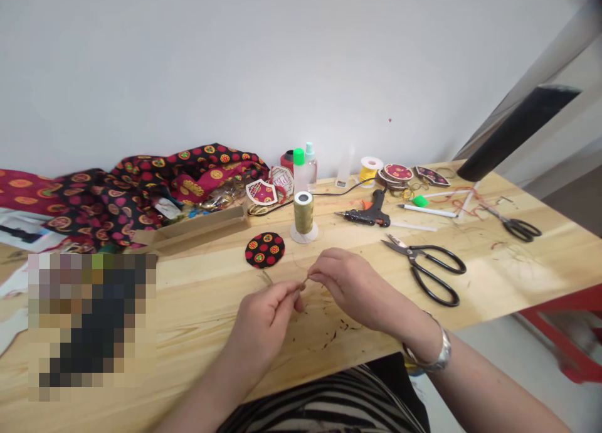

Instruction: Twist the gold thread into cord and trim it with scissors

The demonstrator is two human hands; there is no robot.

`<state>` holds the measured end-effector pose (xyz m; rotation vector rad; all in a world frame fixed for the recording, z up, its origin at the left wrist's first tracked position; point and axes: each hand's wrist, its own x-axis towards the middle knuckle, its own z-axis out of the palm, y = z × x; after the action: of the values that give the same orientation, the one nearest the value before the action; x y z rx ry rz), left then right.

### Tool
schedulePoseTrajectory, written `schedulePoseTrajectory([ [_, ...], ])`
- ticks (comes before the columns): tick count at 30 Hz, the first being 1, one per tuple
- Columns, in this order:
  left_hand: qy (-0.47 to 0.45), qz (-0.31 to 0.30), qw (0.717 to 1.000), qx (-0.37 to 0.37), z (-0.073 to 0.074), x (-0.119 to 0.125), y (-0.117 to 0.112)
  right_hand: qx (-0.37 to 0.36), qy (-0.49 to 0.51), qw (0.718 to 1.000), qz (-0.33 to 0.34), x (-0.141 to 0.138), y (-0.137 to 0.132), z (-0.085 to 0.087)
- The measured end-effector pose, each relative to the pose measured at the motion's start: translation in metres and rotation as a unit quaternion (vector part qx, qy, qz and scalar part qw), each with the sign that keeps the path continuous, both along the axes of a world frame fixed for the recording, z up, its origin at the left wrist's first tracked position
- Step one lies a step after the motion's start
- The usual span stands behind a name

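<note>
My left hand [267, 312] and my right hand [348, 287] meet over the table's front half, fingertips almost touching. Both pinch a thin olive-gold thread [267, 278]; its loose ends stick out beyond my left hand, and the part in the fingers is mostly hidden. Just behind stands an upright spool of olive-gold thread [303, 214] on a white base. A round black fabric piece with red and yellow flower motifs [264, 250] lies flat to the left of the spool. Large black-handled scissors [421, 263] rest to the right of my right hand, blades parted.
A black glue gun [369, 212] with its cord, a yellow spool [371, 169] and bottles [310, 166] stand farther back. Smaller scissors [515, 226] lie at right. Patterned fabric [188, 176] is heaped behind a cardboard tray [197, 229] at left. Dark scraps [336, 331] dot the wood.
</note>
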<state>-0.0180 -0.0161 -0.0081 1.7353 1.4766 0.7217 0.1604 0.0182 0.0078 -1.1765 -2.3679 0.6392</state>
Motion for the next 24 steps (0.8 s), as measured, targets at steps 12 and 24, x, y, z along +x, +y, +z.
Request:
schedulePoseTrajectory([
  [12,-0.273,0.130,0.919,-0.254,-0.019,-0.002,-0.003,0.178,-0.281,0.895,-0.298,0.116,-0.017,-0.029],
  [24,-0.306,0.180,0.899,-0.256,-0.018,0.001,-0.001,0.064,-0.320,0.893,-0.309,0.154,-0.021,-0.046],
])
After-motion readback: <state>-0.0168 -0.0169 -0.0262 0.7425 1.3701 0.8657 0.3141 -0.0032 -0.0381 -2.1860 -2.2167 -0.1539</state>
